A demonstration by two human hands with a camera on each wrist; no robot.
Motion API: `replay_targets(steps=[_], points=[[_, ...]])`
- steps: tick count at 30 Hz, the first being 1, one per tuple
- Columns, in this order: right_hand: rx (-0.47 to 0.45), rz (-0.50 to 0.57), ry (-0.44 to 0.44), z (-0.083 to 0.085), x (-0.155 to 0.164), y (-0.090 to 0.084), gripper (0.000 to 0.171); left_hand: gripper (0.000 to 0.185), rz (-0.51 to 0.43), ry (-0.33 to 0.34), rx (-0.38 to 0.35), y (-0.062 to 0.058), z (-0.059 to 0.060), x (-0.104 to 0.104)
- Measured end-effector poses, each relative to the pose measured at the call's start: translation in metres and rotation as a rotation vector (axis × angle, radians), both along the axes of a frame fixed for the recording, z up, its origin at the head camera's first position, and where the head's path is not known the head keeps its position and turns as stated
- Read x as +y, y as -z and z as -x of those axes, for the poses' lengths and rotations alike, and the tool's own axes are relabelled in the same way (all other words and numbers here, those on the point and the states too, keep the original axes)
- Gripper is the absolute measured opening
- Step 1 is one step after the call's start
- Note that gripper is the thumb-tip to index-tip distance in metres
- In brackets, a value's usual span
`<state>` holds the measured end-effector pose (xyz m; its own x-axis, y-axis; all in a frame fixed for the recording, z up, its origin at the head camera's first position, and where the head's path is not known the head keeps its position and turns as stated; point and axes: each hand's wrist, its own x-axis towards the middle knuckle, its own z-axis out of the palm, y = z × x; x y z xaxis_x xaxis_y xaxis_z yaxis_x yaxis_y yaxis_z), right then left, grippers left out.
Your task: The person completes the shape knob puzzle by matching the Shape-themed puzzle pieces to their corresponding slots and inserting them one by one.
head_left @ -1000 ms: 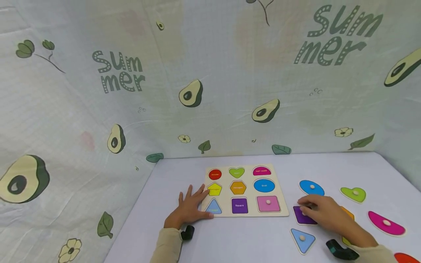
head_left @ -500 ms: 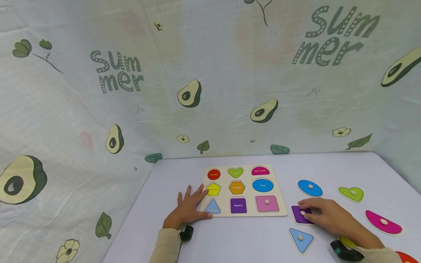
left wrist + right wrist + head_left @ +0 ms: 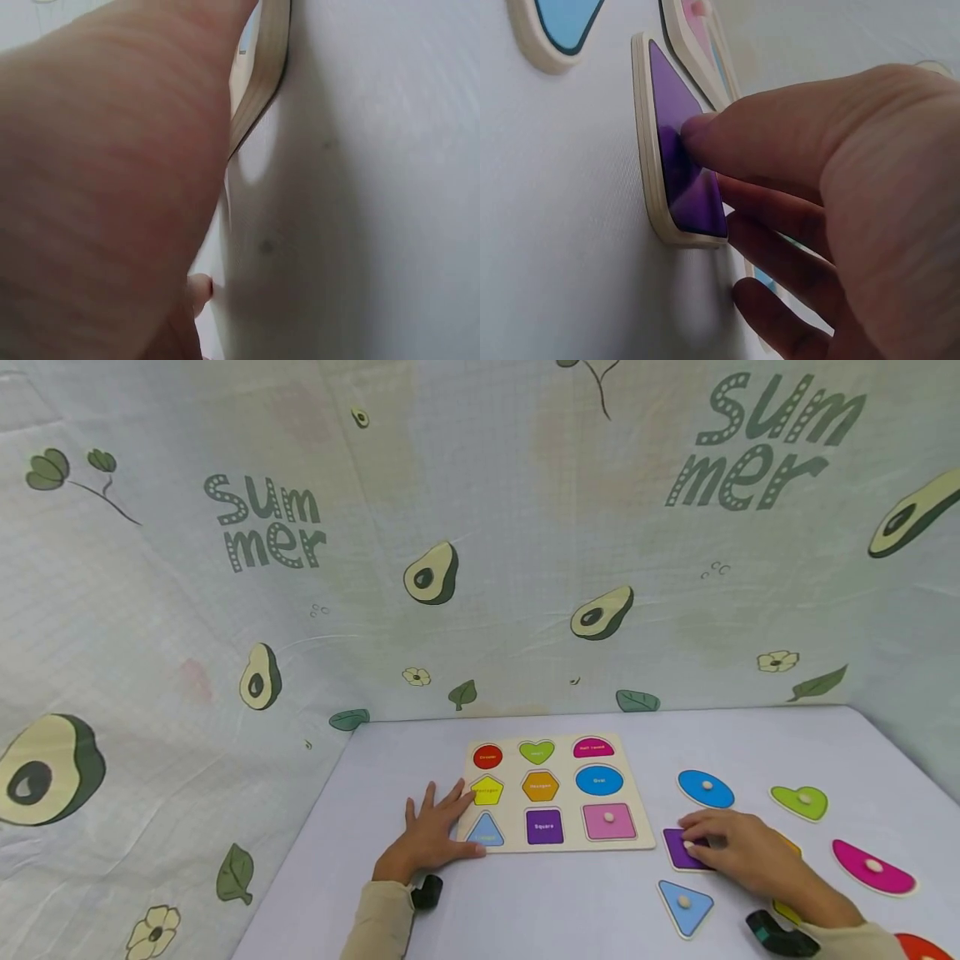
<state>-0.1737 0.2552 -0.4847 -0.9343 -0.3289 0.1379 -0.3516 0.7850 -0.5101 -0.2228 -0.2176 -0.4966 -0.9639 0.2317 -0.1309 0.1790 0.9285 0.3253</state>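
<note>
My right hand (image 3: pixel 738 849) is at a purple square puzzle piece (image 3: pixel 678 850), right of the board. Thumb and fingers pinch its small knob; in the right wrist view the thumb covers most of the knob on the purple piece (image 3: pixel 682 180), and the other fingers reach past its far edge. Spread fingers of my left hand (image 3: pixel 429 843) rest at the left edge of the wooden puzzle board (image 3: pixel 517 839). One fingertip lies by the yellow pentagon slot (image 3: pixel 487 791). The board's pink rectangle slot holds a knobbed pink piece (image 3: pixel 615 828); the purple square slot (image 3: pixel 544 832) has its printed word showing.
Around the right hand lie a blue oval piece (image 3: pixel 705 789), a green heart (image 3: pixel 798 802), a magenta half-round (image 3: pixel 873 870) and a light blue triangle (image 3: pixel 686 910). A red piece (image 3: pixel 921 947) is cut off at the corner. Orange and yellow pieces are partly under the right forearm.
The right hand shifts slightly about the purple square, its fingers closing at the knob. The left hand stays on the board. The view drifts a little.
</note>
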Motion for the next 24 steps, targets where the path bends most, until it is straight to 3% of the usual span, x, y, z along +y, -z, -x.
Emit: replay_targets(steps=[12,19,24], points=[[-0.004,0.034,0.055,0.0004,-0.0055,-0.0027,0.013,0.101,0.014,-0.011,0.011,0.0009,0.001,0.0024],[0.001,0.065,0.154,0.0008,-0.0072,0.0011,0.016,0.101,0.007,-0.013,0.001,0.0015,0.0,0.0026],[0.061,0.092,0.203,0.001,-0.0088,0.0029,0.017,0.101,0.007,-0.009,0.005,0.0007,-0.0005,0.0022]])
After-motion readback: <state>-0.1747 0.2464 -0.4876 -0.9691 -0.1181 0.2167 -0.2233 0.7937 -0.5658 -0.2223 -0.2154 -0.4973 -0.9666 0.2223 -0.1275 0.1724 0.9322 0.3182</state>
